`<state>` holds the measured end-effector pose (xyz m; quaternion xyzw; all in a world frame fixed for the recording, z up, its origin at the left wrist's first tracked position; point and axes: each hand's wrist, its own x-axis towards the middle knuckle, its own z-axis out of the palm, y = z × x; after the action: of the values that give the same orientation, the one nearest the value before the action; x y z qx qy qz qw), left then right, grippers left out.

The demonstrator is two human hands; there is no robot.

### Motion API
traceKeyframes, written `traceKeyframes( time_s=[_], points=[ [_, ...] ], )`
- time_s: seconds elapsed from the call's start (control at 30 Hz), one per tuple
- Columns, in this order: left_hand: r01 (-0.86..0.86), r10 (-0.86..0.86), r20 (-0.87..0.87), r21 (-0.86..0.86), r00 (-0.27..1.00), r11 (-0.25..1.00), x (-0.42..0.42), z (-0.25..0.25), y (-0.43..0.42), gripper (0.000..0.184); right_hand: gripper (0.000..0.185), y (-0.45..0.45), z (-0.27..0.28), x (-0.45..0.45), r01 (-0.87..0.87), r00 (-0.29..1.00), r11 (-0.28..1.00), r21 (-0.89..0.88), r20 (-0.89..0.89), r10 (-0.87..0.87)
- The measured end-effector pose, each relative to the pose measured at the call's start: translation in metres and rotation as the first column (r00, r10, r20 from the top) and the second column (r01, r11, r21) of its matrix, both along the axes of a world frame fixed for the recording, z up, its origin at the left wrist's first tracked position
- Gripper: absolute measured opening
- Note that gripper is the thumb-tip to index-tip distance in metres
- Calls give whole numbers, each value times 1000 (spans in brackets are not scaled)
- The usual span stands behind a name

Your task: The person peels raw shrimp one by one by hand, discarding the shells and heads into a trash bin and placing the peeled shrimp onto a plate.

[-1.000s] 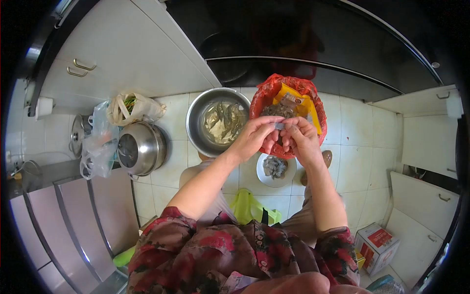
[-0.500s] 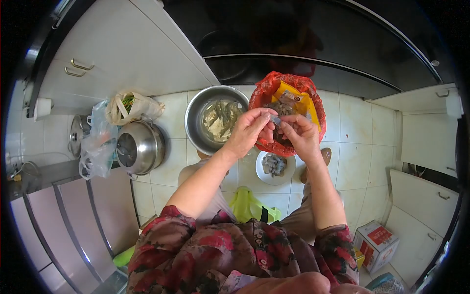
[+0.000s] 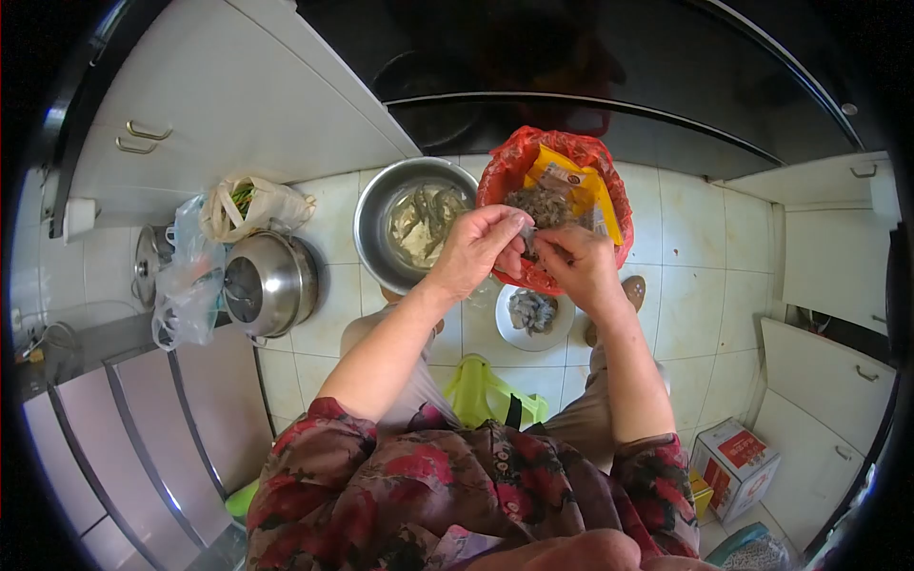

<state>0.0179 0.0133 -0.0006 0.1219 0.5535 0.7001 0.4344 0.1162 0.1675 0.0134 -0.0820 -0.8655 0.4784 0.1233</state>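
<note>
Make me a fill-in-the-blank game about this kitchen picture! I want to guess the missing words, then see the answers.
1. The bag around the yellow packet is coloured ____.
2. The round plate holding grey shrimp is coloured ____.
3. In the picture, the metal basin stands to the ____ of that bag.
4. The hand farther from the basin is the person's own ____ hand.

Missing words: red; white; left; right.
</note>
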Motion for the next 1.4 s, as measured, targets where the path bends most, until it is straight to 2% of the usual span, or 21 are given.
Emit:
traceKeyframes(
  time_s=[0.17,0.4,0.63,0.8,0.9,0.97,1.2,1.27,1.4],
  points=[
    [30,-31,-29,-56,999,998,1,-4,1,24,8,0,1,0,-63,998,995,83,11,63],
    [28,-40,-99,-122,994,992,1,-5,3,24,5,-4,0,-3,-37,999,999,35,20,36],
    [-11,8,-35,-106,999,994,0,-5,2,25,8,-6,0,-2,47,998,999,-24,31,-46],
    [-6,7,18,-26,1000,1000,0,-4,1,26,9,-7,-5,-1,134,991,989,-58,12,-133],
    [-2,2,31,-12,1000,1000,0,-4,0,26,9,-5,-6,0,143,985,985,-96,111,-132],
    [0,0,59,3,998,1000,0,-3,-1,27,3,-4,-13,0,113,993,993,-29,-40,-114],
    [23,-25,167,13,986,1000,-3,2,-1,28,3,-6,-10,-2,144,986,990,-6,-88,-144],
    [17,-21,151,30,988,999,-3,1,-1,27,4,-6,-14,0,165,981,980,-111,-85,-175],
    [6,-10,79,60,997,998,-3,0,-1,26,5,-5,-11,0,246,967,947,-208,-13,-254]
  ],
)
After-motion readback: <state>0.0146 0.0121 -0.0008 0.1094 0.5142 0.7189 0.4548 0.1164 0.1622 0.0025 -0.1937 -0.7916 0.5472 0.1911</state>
